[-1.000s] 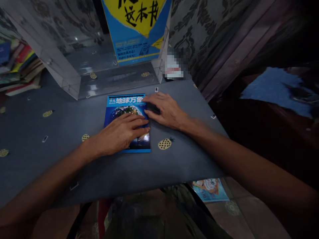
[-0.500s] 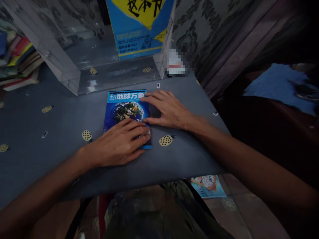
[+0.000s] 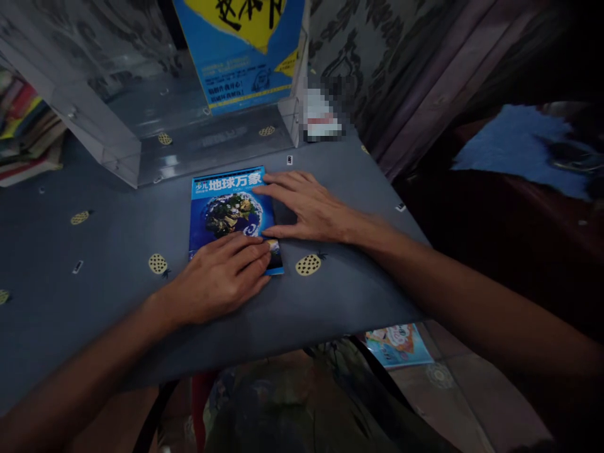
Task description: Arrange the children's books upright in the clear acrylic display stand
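A blue book (image 3: 231, 211) with a picture of the Earth and white Chinese lettering lies closed on the table's grey cloth (image 3: 108, 251). My left hand (image 3: 224, 274) rests flat over its lower part, fingers stretched out and covering some of the cover. My right hand (image 3: 306, 207) lies along the book's right edge, its fingers spread and fingertips touching the cover. Neither hand is wrapped around the book.
A clear acrylic stand (image 3: 127, 160) holds a blue and yellow book (image 3: 245, 69) behind. Stacked books (image 3: 33, 135) are at the far left. A blurred-out white item (image 3: 321, 116) stands right of the stand. A colourful packet (image 3: 401, 345) lies on the floor.
The view has shifted a little, so the table's things appear further left. My left hand has slid slightly down, showing more of the Earth picture. The right hand stays at the book's edge.
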Motion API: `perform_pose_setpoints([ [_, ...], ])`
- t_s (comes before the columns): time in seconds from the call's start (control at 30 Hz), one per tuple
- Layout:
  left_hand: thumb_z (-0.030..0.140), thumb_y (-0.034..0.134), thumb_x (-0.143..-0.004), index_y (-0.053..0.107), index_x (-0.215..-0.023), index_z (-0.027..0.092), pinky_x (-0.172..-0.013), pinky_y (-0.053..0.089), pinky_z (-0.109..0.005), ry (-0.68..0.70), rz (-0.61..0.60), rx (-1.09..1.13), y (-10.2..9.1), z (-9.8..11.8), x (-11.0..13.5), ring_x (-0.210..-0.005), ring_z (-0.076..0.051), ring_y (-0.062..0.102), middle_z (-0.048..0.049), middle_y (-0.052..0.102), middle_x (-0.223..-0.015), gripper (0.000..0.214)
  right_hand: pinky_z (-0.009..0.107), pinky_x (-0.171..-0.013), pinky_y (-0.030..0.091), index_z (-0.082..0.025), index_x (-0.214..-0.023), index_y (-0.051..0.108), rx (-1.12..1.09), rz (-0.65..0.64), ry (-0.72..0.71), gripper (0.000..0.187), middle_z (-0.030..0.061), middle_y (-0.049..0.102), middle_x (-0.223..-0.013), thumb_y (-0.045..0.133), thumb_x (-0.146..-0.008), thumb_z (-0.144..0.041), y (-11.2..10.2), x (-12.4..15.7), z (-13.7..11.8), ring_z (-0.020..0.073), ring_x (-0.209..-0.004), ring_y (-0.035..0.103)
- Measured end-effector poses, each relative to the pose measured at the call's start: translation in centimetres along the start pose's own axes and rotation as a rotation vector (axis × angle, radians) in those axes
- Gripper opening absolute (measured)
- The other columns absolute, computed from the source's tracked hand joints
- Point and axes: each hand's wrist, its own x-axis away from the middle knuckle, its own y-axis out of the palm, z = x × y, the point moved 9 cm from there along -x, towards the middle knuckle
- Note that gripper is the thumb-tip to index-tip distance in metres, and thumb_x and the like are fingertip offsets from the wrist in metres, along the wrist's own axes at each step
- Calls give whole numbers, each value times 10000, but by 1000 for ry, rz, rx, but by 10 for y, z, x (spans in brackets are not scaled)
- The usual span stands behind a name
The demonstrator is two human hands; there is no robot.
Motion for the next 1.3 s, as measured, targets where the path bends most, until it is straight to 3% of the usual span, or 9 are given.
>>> perform_pose_setpoints([
  [0.47,197,542,-995,712,-1073,116,-935,618,-384,20,73,23,-6,1,-3,-1041,-225,713,-106,771,-1095,204,646,-1210,161,-320,-1599,291,-213,-168,-16,993,96,332,-1641,732,-787,-682,-2,4,0,385,-1529,206],
  [0.7,261,608,-977,702,-1090,132,-948,607,-390,11,45,26,-1,-1,-2,-1074,-233,701,-98,761,-1111,195,672,-1205,99,-277,-1639,153,-124,-225,-30,1144,137,177,-1698,715,-758,-744,9,9,-17,440,-1544,110],
  [0.97,251,520,-1020,701,-1113,149,-941,595,-355,-12,9,34,0,-6,-3,-1056,-201,692,-85,754,-1136,227,660,-1204,142,-258,-1636,186,-28,-255,-13,1175,166,182,-1695,716,-724,-777,15,9,-18,444,-1542,141],
  [1.07,262,485,-1033,693,-1168,152,-959,585,-375,-88,4,-2,7,-24,2,-1084,-215,682,-94,745,-1167,271,663,-1206,150,-248,-1636,194,-26,-273,1,1190,170,186,-1694,724,-712,-780,16,8,-16,450,-1540,148],
  [1.3,314,447,-1038,645,-1303,170,-1017,556,-482,-450,-8,-27,15,-106,32,-1201,-271,632,-121,677,-1310,360,634,-1234,132,-265,-1634,215,-48,-264,-16,1167,139,185,-1703,704,-718,-798,15,7,-13,429,-1547,149],
])
